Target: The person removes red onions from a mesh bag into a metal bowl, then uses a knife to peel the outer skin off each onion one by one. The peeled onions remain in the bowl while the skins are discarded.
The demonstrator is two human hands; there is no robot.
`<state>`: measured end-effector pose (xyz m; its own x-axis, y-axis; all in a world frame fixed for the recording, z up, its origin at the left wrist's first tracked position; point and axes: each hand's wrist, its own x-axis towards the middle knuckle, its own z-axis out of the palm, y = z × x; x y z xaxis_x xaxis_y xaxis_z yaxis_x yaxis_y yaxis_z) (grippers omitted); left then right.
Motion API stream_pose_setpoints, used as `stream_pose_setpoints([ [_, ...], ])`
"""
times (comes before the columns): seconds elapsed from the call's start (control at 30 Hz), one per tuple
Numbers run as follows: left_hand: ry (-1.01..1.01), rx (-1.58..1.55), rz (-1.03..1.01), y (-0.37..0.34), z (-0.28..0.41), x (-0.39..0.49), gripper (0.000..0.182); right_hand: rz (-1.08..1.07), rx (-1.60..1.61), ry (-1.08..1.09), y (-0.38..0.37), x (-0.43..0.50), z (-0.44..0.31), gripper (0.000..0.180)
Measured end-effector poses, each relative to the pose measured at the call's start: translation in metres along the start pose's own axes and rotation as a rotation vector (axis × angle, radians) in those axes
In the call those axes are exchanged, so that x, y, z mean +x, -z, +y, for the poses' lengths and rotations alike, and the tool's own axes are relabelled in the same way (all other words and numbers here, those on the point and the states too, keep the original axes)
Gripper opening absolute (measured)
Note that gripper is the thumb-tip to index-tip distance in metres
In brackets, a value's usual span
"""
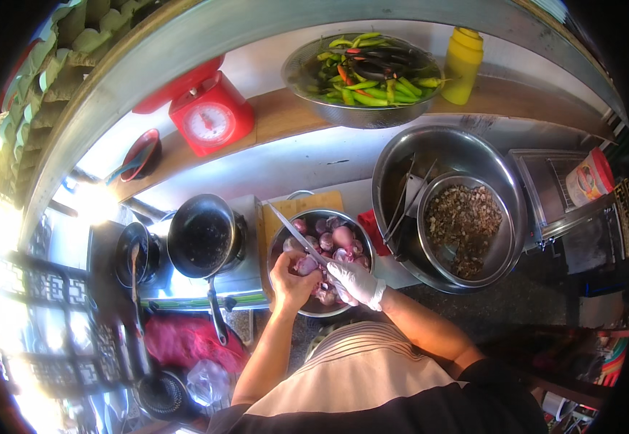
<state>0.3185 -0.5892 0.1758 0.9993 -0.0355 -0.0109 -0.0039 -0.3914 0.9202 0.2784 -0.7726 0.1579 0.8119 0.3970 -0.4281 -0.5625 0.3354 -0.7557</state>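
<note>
My right hand point(357, 282) wears a thin white glove and is closed on the handle of a long kitchen knife point(291, 228), whose blade points up and to the left. In my bare left hand point(290, 282) is a red onion point(306, 265), close beside the blade. Both hands are over a round steel bowl point(369, 238) full of red onions point(342, 237), some with papery skins. Under the bowl's far left part lies a yellowish cutting board point(322, 202). The knife handle is mostly hidden by the glove.
Left of the bowl stand a black frying pan point(203, 238) and a smaller pan point(126, 255) on a stove. To the right, a large steel basin point(512, 163) holds a bowl of chopped brown bits point(463, 222). A shelf carries a red scale point(214, 116), a colander of peppers point(368, 108) and a yellow bottle point(462, 65).
</note>
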Motion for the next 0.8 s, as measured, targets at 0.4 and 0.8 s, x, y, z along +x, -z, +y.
stream_pose_setpoints([
  [0.4, -0.010, -0.093, -0.018, -0.009, -0.002, 0.002, 0.040, 0.090, 0.116, 0.026, 0.007, -0.001, -0.004, 0.033],
  [0.8, 0.332, -1.139, -0.137, 0.008, -0.015, 0.010, 0.050, 0.075, -0.313, 0.380, -0.004, -0.012, -0.008, 0.049],
])
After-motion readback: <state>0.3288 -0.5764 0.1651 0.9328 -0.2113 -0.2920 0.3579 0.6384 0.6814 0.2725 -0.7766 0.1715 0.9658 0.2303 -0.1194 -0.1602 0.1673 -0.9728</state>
